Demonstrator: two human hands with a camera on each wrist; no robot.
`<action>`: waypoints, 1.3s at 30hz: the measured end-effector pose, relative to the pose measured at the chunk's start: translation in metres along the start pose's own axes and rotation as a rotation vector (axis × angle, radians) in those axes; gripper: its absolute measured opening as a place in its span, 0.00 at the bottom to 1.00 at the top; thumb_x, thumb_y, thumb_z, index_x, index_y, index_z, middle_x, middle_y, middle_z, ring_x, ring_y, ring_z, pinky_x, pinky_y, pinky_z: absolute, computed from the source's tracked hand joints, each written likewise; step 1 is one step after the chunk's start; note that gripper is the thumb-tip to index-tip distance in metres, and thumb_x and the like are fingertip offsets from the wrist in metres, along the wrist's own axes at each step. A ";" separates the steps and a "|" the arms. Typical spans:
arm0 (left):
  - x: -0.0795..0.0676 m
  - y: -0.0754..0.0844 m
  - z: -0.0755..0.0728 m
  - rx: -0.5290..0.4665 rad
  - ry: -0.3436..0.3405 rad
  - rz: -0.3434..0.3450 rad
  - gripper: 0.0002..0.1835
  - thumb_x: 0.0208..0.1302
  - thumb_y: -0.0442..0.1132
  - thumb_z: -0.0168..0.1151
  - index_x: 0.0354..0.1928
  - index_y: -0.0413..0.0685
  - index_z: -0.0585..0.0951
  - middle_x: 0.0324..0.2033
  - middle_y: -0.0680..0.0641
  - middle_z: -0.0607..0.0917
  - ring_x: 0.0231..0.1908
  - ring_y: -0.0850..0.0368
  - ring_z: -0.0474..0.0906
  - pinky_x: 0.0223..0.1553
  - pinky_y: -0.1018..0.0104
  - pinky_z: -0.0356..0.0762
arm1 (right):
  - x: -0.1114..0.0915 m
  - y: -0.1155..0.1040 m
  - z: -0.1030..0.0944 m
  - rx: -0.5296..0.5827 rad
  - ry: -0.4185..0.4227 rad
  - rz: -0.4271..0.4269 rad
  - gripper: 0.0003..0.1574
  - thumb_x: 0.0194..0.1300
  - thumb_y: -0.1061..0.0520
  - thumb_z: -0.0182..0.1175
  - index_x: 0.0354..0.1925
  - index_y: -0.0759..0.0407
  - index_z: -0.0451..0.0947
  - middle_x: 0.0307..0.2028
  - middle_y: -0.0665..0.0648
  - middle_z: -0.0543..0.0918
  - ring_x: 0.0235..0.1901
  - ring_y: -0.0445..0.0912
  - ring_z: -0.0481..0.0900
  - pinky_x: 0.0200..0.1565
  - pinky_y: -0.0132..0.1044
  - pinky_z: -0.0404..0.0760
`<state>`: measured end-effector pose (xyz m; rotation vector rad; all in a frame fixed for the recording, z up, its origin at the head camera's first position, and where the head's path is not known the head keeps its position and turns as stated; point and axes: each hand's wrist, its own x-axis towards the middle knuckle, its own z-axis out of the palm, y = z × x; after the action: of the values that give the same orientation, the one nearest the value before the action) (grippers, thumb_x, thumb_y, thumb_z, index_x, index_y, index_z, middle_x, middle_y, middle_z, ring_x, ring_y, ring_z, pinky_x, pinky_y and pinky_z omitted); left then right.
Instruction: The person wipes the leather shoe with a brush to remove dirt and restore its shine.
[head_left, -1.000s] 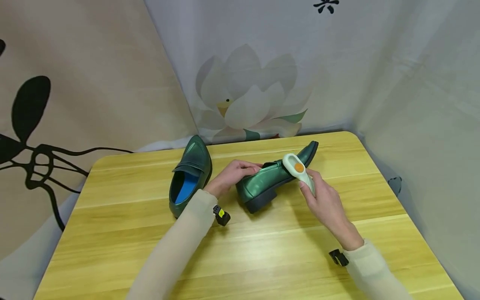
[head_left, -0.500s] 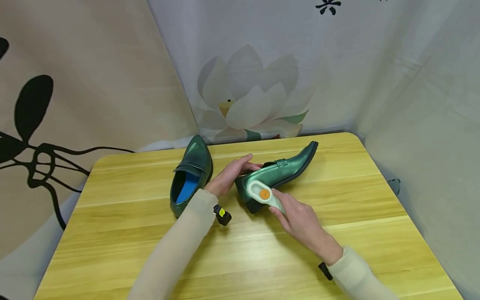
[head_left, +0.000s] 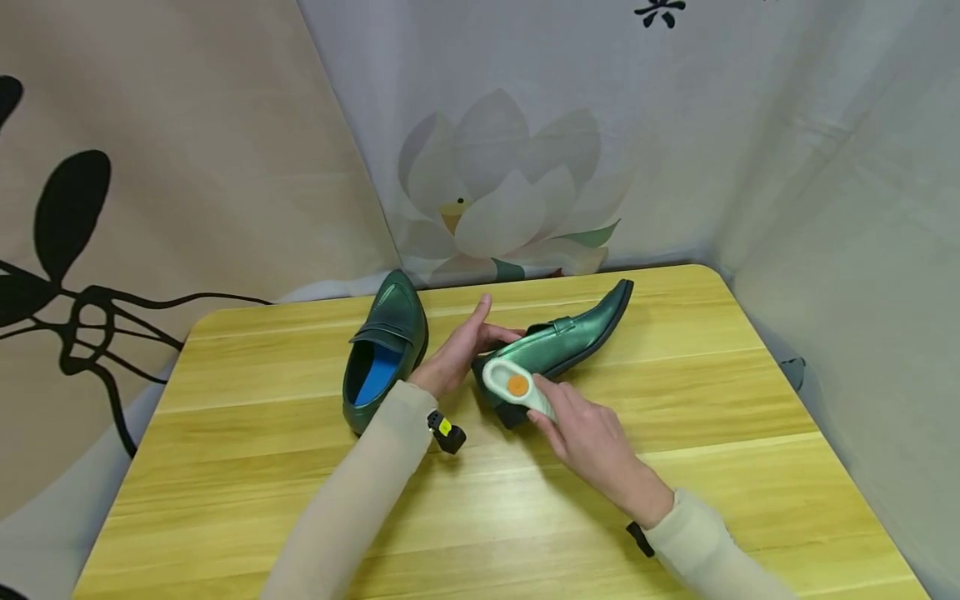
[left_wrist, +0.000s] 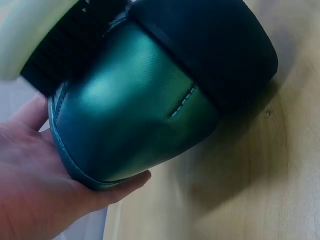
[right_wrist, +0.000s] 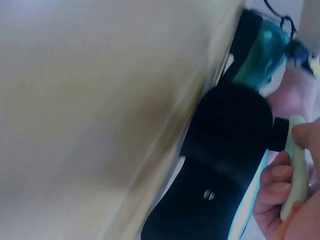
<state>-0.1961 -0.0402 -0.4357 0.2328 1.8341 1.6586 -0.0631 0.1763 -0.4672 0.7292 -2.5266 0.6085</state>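
Observation:
A shiny green loafer (head_left: 566, 343) is tilted on the table, its toe pointing up to the right and its black sole partly showing. My left hand (head_left: 456, 354) holds it at the opening; the fingertips are hidden behind the upper and the thumb points up. My right hand (head_left: 596, 437) grips a pale shoe brush (head_left: 551, 402) with an orange button. In the left wrist view, the brush's black bristles (left_wrist: 67, 47) touch the leather near the heel's rim. The black heel block (right_wrist: 227, 127) faces the right wrist camera.
The matching green loafer (head_left: 405, 317), with a blue insole, stands upright left of my left hand. Both rest on a wooden table (head_left: 750, 400) with rounded back corners. Printed curtains (head_left: 825, 167) hang behind and at the sides.
My right hand has moved the brush left and down along the loafer, from its forepart to its heel. My left thumb has lifted upward; the other loafer stays put.

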 end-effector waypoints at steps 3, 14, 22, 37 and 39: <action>-0.001 0.001 0.000 -0.006 -0.021 0.011 0.55 0.71 0.79 0.23 0.54 0.41 0.88 0.67 0.52 0.79 0.73 0.47 0.64 0.76 0.37 0.35 | 0.001 -0.002 0.001 -0.008 0.004 -0.016 0.30 0.81 0.43 0.53 0.66 0.64 0.73 0.33 0.56 0.79 0.21 0.43 0.72 0.18 0.34 0.72; -0.001 0.000 0.000 -0.031 -0.029 0.018 0.57 0.71 0.78 0.20 0.57 0.40 0.86 0.69 0.47 0.77 0.74 0.46 0.62 0.76 0.38 0.34 | 0.001 -0.003 0.004 0.022 -0.011 0.010 0.31 0.79 0.45 0.56 0.67 0.65 0.71 0.38 0.58 0.81 0.25 0.45 0.76 0.22 0.37 0.76; 0.000 -0.003 -0.001 -0.021 -0.001 0.009 0.52 0.72 0.78 0.28 0.55 0.40 0.87 0.69 0.49 0.78 0.73 0.46 0.64 0.76 0.40 0.40 | -0.005 0.020 -0.010 0.034 0.054 0.196 0.32 0.71 0.55 0.67 0.66 0.66 0.71 0.48 0.68 0.85 0.31 0.56 0.84 0.25 0.51 0.81; 0.006 -0.010 0.006 0.067 0.118 0.024 0.15 0.73 0.41 0.65 0.54 0.39 0.86 0.66 0.48 0.81 0.71 0.47 0.68 0.70 0.50 0.64 | -0.018 0.026 -0.012 0.027 0.011 0.131 0.32 0.70 0.56 0.68 0.66 0.66 0.71 0.43 0.65 0.85 0.27 0.51 0.82 0.22 0.43 0.80; 0.005 -0.011 0.006 0.059 0.125 0.016 0.15 0.74 0.41 0.64 0.55 0.39 0.86 0.66 0.48 0.80 0.71 0.47 0.67 0.70 0.50 0.64 | -0.016 0.036 -0.016 0.004 0.045 0.205 0.31 0.69 0.57 0.68 0.65 0.67 0.71 0.44 0.68 0.85 0.28 0.55 0.83 0.23 0.49 0.81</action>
<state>-0.1934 -0.0343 -0.4475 0.1723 1.9803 1.6650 -0.0671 0.2184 -0.4733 0.4555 -2.5775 0.6902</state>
